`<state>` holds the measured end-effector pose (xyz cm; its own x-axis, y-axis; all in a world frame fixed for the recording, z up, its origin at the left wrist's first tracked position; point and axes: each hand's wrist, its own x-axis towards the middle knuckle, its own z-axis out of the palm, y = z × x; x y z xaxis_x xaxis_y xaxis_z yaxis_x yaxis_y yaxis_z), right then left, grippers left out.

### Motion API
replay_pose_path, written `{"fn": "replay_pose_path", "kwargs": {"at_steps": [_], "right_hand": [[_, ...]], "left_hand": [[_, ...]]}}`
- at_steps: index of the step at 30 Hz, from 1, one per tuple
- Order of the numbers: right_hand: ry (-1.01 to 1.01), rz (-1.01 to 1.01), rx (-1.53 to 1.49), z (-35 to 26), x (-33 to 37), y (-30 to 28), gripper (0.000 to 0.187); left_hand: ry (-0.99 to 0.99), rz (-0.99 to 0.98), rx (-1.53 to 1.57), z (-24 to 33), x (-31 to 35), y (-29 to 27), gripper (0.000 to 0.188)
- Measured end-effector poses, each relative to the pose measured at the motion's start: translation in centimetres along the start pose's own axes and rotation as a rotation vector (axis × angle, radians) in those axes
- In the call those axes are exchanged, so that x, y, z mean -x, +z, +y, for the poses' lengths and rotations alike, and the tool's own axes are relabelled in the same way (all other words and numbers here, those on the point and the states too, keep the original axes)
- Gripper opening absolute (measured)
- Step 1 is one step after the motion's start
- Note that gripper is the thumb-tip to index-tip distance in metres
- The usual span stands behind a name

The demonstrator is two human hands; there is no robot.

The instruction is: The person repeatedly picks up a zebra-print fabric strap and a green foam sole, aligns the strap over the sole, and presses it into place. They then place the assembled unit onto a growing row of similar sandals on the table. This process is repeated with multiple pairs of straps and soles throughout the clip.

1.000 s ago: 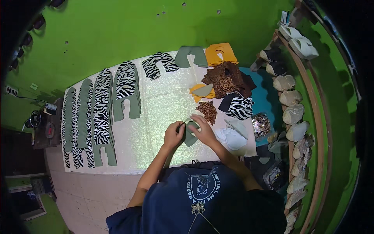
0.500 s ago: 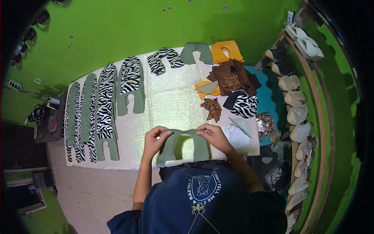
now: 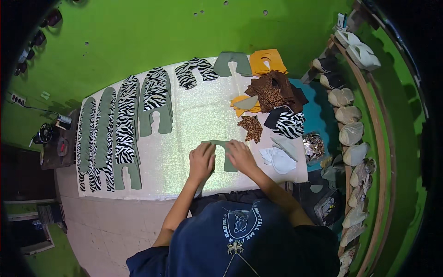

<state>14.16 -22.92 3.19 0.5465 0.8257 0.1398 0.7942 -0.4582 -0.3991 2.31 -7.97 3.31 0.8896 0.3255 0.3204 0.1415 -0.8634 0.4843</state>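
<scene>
Where both hands press, the green cut piece lies beneath.

Navy tee — pale, perhaps circular print

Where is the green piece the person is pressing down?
In the head view, the green cut-out piece lies on the shiny sheet, under the left hand and right hand, left of the white pieces.
</scene>
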Motion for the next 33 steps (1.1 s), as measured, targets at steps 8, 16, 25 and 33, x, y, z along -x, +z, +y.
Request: {"fn": "replay_pose_path", "kwargs": {"at_steps": [8, 16, 25, 33], "right_hand": [[0.017, 0.049, 0.021, 0.4, 0.9, -1.5, 0.038], [0.276, 0.356, 0.079, 6.3, 3.2, -7.3, 0.029], [0.6, 0.543, 0.369, 15.0, 6.3, -9.5, 0.031], [0.841, 0.477, 0.284, 17.3, 5.8, -9.3, 0.055]], "left_hand": [[0.114, -0.079, -0.018, 2.9, -2.2, 1.8, 0.034], [0.405, -0.122, 0.101, 9.4, -9.4, 6.1, 0.029], [0.588, -0.313, 0.095, 15.4, -15.5, 12.8, 0.037], [0.644, -0.27, 0.124, 16.3, -17.6, 16.5, 0.035]]}}
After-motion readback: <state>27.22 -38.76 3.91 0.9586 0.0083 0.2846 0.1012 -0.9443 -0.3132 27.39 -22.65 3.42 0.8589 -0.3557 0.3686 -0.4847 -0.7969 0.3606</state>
